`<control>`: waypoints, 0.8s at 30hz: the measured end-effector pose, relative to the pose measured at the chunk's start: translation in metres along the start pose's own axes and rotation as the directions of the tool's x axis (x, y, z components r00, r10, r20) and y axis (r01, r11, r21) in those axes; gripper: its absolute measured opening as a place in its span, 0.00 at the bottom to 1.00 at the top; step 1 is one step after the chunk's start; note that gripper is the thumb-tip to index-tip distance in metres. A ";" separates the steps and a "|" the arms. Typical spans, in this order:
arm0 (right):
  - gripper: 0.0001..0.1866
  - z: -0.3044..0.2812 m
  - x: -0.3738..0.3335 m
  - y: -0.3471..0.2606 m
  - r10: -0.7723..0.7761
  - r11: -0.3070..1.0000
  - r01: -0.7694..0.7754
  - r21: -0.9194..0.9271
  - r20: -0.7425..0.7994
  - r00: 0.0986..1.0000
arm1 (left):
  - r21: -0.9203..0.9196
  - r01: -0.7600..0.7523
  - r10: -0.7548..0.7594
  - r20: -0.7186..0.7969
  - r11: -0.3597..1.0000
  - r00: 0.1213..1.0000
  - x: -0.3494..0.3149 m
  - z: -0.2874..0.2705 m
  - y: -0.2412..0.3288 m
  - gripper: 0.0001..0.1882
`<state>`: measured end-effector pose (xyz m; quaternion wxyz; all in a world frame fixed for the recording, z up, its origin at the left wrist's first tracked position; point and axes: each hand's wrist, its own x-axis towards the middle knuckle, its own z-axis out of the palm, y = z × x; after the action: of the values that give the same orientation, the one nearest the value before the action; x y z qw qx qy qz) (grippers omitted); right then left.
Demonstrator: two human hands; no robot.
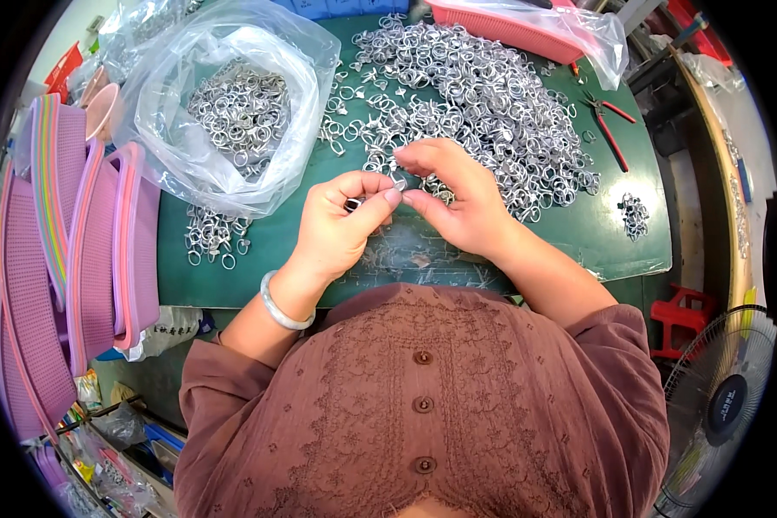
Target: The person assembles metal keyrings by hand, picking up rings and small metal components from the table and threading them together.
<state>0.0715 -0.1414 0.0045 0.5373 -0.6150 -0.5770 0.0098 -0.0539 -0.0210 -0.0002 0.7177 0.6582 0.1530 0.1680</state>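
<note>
My left hand [345, 211], with a pale bangle on its wrist, is closed in a pinch on a small silvery metal ring [400, 184]. Another bit of metal shows under its curled fingers, too hidden to make out. Facing it, my right hand [462, 198] has its thumb and fingers apart, the thumb tip close beside the ring; whether it touches is unclear. Just beyond both hands, a large heap of similar rings [483, 95] spreads over the green tabletop [272, 281]. More loose rings lie in an open clear plastic bag [298, 164] on the left.
Red-handled pliers [611, 134] and a small cluster of metal pieces [634, 216] lie at the right. A pink basket [509, 30] stands at the back. Stacked purple baskets [95, 250] crowd the left edge; a fan [716, 406] and red stool [682, 319] stand right.
</note>
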 end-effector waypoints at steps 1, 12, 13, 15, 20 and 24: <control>0.20 0.000 0.000 0.002 0.024 0.998 -0.025 0.050 0.029 0.999 | -0.062 0.047 -0.046 0.016 0.997 0.999 0.000 0.000 0.002 0.06; 0.11 -0.002 0.000 0.009 0.058 0.986 -0.067 0.156 0.062 0.996 | -0.233 0.164 -0.151 0.074 0.959 0.986 0.003 -0.001 0.001 0.06; 0.12 -0.003 0.000 0.009 0.032 0.993 -0.040 0.110 0.075 0.997 | -0.236 0.173 -0.163 0.061 0.956 0.985 0.003 0.000 0.003 0.06; 0.13 -0.003 0.001 0.008 0.007 0.998 -0.013 0.065 0.088 0.996 | -0.239 0.182 -0.175 0.049 0.954 0.983 0.003 0.004 0.003 0.06; 0.16 -0.004 0.001 0.006 -0.092 0.993 0.098 -0.065 0.096 0.991 | -0.198 0.205 -0.212 -0.015 0.958 0.977 0.004 0.008 0.001 0.08; 0.20 -0.001 -0.002 0.005 0.080 0.993 -0.082 0.083 0.030 0.996 | -0.454 0.301 -0.257 0.157 0.839 0.954 0.008 -0.006 -0.003 0.11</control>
<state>0.0748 -0.1429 0.0005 0.5541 -0.6147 -0.5577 0.0640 -0.0492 -0.0127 -0.0037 0.8791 0.4409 0.1694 0.0642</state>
